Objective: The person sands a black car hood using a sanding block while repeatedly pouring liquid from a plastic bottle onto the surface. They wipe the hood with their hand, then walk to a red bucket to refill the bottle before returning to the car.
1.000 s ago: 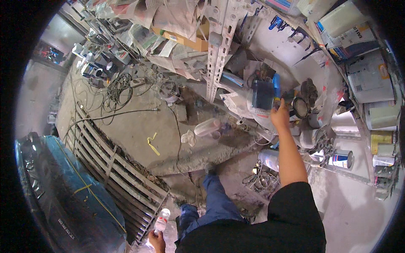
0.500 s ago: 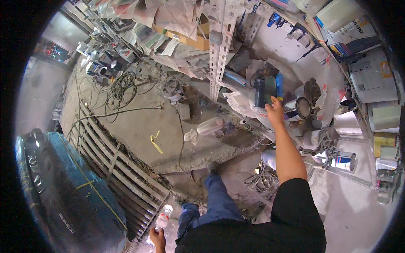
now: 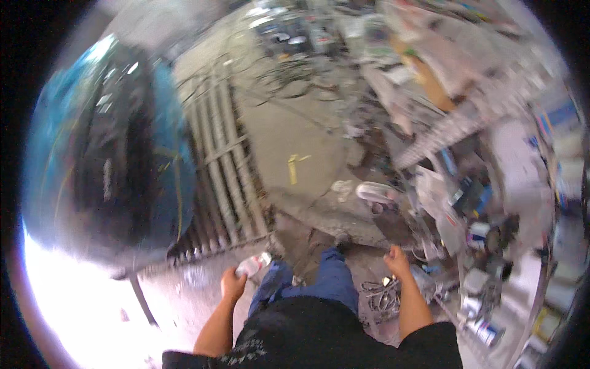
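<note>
My left hand [image 3: 233, 284] is closed round a small clear plastic bottle [image 3: 253, 264] with a white cap and red marks, held beside my left leg. My right hand [image 3: 397, 261] is drawn in front of my right side, fingers curled into a loose fist with nothing visible in them. It hangs above a tangle of cables [image 3: 381, 296] on the floor. Off to its right, apart from it, a dark box-shaped item [image 3: 468, 195] stands on the cluttered shelf beside a blue item [image 3: 483, 200]. Motion blurs much of the picture.
A car body part wrapped in blue and dark film [image 3: 110, 160] stands at the left, by a floor grating [image 3: 221, 154]. A perforated metal upright [image 3: 455, 129] and shelves with cans [image 3: 485, 332] line the right. Yellow tape [image 3: 294, 170] and a clear bottle [image 3: 376, 192] lie on the floor.
My right hand has left the dark item on the shelf and pulled back toward my body. The view has swung left. The bottle stays in my left hand, now lying more sideways.
</note>
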Action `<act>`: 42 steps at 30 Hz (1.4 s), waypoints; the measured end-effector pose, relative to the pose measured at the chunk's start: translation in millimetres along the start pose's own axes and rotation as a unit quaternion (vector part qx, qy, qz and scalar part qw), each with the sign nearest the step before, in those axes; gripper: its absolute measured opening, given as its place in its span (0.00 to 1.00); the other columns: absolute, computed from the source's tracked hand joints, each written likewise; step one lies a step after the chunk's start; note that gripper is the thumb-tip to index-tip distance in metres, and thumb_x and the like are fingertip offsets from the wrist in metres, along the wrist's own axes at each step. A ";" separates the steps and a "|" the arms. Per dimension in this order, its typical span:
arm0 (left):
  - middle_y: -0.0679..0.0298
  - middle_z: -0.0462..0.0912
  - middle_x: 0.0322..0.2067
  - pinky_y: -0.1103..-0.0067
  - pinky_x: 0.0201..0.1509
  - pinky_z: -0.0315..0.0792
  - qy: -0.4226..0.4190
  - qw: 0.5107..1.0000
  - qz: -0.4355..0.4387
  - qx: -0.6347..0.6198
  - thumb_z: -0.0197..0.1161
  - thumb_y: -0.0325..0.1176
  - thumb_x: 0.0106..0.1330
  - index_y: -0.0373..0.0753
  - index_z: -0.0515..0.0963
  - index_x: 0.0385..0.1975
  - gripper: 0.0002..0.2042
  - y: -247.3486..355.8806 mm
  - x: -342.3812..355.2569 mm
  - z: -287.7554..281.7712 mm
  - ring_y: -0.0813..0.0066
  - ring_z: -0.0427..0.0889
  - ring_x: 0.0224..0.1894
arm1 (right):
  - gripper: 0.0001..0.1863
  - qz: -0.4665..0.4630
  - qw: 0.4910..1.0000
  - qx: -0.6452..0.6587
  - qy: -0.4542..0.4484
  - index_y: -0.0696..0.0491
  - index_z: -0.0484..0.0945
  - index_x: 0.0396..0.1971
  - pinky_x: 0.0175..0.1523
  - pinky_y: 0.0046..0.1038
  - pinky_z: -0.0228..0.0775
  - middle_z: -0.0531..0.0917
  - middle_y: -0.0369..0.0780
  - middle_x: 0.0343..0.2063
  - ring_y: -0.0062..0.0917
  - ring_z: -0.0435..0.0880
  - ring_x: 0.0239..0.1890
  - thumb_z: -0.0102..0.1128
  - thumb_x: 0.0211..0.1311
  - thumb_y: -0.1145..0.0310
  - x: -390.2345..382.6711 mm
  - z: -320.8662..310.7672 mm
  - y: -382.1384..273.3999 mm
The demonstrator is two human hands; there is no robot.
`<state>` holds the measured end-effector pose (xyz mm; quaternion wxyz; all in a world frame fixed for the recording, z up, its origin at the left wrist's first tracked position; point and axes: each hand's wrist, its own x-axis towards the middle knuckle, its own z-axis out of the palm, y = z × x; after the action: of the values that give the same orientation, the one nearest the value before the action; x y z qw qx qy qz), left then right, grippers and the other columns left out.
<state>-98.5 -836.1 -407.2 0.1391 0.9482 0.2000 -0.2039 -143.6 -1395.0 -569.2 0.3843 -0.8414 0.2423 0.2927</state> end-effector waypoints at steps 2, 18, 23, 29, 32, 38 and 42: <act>0.49 0.81 0.38 0.63 0.49 0.73 0.019 0.999 -0.001 -0.043 0.68 0.44 0.55 0.34 0.80 0.39 0.19 1.8 -0.6 -2.4 0.49 0.80 0.44 | 0.32 -0.009 0.998 -0.039 -0.046 0.55 0.71 0.57 0.48 0.39 0.73 0.81 0.46 0.39 0.42 0.81 0.44 0.67 0.52 0.60 -15.6 51.3 4.4; 0.51 0.81 0.45 0.63 0.52 0.74 0.141 0.945 -0.108 -0.274 0.65 0.48 0.57 0.37 0.79 0.44 0.22 -142.2 -1.5 -34.3 0.49 0.80 0.48 | 0.10 0.063 0.978 0.176 -0.093 0.49 0.72 0.42 0.17 0.28 0.63 0.73 0.36 0.19 0.23 0.70 0.15 0.59 0.63 0.69 44.1 18.8 -123.2; 0.51 0.81 0.47 0.63 0.54 0.73 0.185 0.892 -0.225 -0.345 0.65 0.47 0.56 0.39 0.78 0.45 0.22 -251.8 -9.2 -23.6 0.51 0.79 0.52 | 0.07 0.137 0.854 0.426 -0.266 0.47 0.66 0.32 0.15 0.29 0.60 0.66 0.34 0.17 0.26 0.67 0.14 0.55 0.63 0.74 62.8 81.1 -167.9; 0.45 0.81 0.46 0.62 0.55 0.73 0.164 0.792 -0.442 -0.388 0.68 0.46 0.55 0.36 0.72 0.48 0.26 -378.7 -67.1 4.0 0.47 0.80 0.51 | 0.08 0.007 0.957 0.079 -0.280 0.52 0.69 0.37 0.18 0.30 0.67 0.72 0.36 0.21 0.29 0.76 0.19 0.58 0.62 0.73 46.7 197.3 -243.3; 0.45 0.81 0.46 0.61 0.54 0.73 0.188 0.750 -0.513 -0.373 0.69 0.45 0.54 0.36 0.72 0.48 0.26 -435.4 -93.0 29.7 0.47 0.80 0.50 | 0.12 -0.081 0.971 0.020 -0.225 0.53 0.70 0.43 0.17 0.31 0.67 0.72 0.36 0.19 0.27 0.74 0.16 0.59 0.60 0.73 36.8 227.3 -273.4; 0.46 0.81 0.44 0.61 0.52 0.74 0.209 0.742 -0.549 -0.321 0.70 0.46 0.53 0.35 0.72 0.46 0.26 -467.4 -133.3 21.9 0.48 0.80 0.50 | 0.15 -0.078 0.968 -0.065 -0.231 0.52 0.68 0.47 0.20 0.28 0.66 0.73 0.36 0.24 0.25 0.74 0.20 0.57 0.62 0.73 -12.5 214.6 -378.0; 0.48 0.83 0.37 0.63 0.48 0.75 0.246 0.744 -0.534 -0.318 0.70 0.47 0.52 0.33 0.78 0.39 0.23 -488.1 -152.5 18.3 0.50 0.82 0.44 | 0.16 -0.063 0.958 -0.116 -0.255 0.52 0.68 0.50 0.22 0.26 0.65 0.73 0.36 0.27 0.23 0.75 0.23 0.57 0.62 0.73 -24.4 228.6 -423.9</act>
<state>-444.9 -461.4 -444.7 0.2472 0.6042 0.7543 0.0705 37.3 -961.4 -460.6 0.3509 -0.7915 0.0469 0.4983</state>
